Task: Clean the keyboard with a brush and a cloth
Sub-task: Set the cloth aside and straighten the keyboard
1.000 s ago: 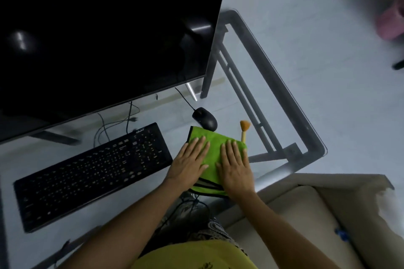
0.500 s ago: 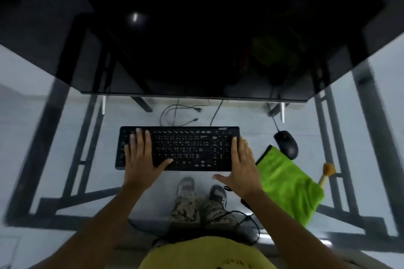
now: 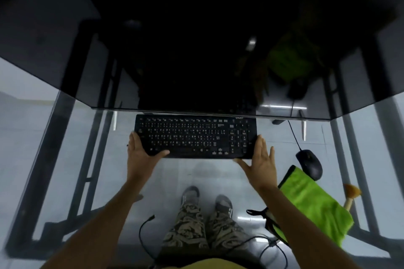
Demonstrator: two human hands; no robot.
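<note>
The black keyboard [image 3: 196, 135] lies on the glass desk [image 3: 54, 137], its far edge just under the monitor. My left hand [image 3: 140, 153] grips its near left corner, thumb on top of the keys. My right hand [image 3: 260, 159] cradles the near right corner, fingers along the right end and thumb at the front edge. The green cloth [image 3: 314, 203] lies folded on the desk to the right of my right forearm. A small brush [image 3: 352, 194] with a wooden handle and orange bristles lies just beyond the cloth's right side.
A large dark monitor [image 3: 196, 50] fills the upper view. A black wired mouse [image 3: 309, 162] sits touching the cloth's far corner. Through the glass I see the desk frame, loose cables [image 3: 262, 244] and my feet on the floor.
My hands left the green cloth and went to the keyboard, first flat on the keys, now at its two ends. The keyboard now sits closer to the monitor.
</note>
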